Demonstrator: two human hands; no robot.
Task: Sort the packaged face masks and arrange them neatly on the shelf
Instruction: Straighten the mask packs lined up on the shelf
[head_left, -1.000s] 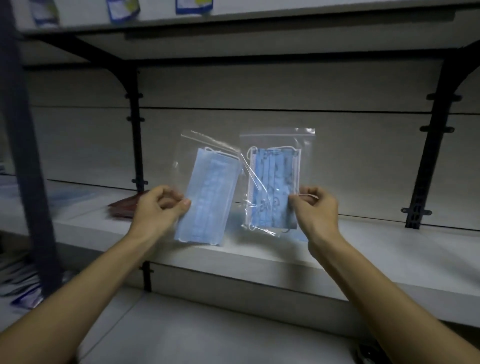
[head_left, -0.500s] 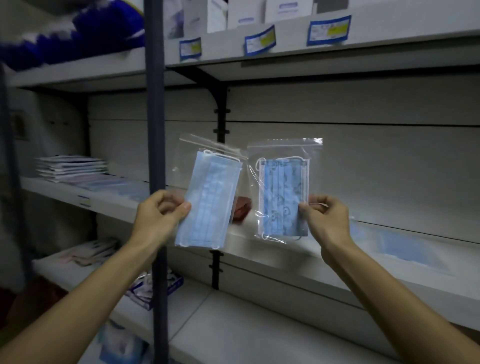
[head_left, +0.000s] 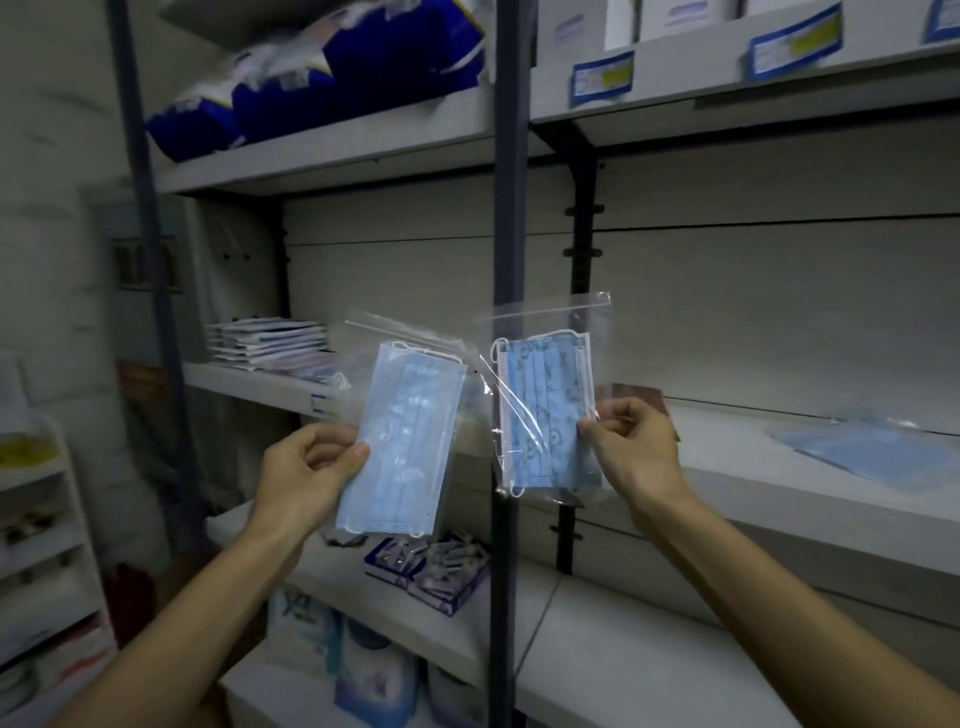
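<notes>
My left hand (head_left: 306, 475) pinches a clear bag holding a plain light-blue face mask (head_left: 405, 441), held upright in front of the shelving. My right hand (head_left: 631, 447) pinches the right edge of a second clear zip bag with a patterned blue mask (head_left: 540, 415). Both bags hang side by side in the air, nearly touching. On the middle shelf (head_left: 779, 499) at the right lies another bagged blue mask (head_left: 872, 447), flat. A stack of flat packets (head_left: 267, 340) rests on the left bay's shelf.
A dark metal upright (head_left: 506, 208) runs top to bottom between the two bays, behind the bags. Blue-and-white packs (head_left: 322, 67) fill the top left shelf. A box of small items (head_left: 431, 569) sits on the lower left shelf. White drawers (head_left: 36, 545) stand at the far left.
My view has swung left and up, bringing the left bay, the upright and the upper shelf into sight. Both hands keep the same hold on the two bags.
</notes>
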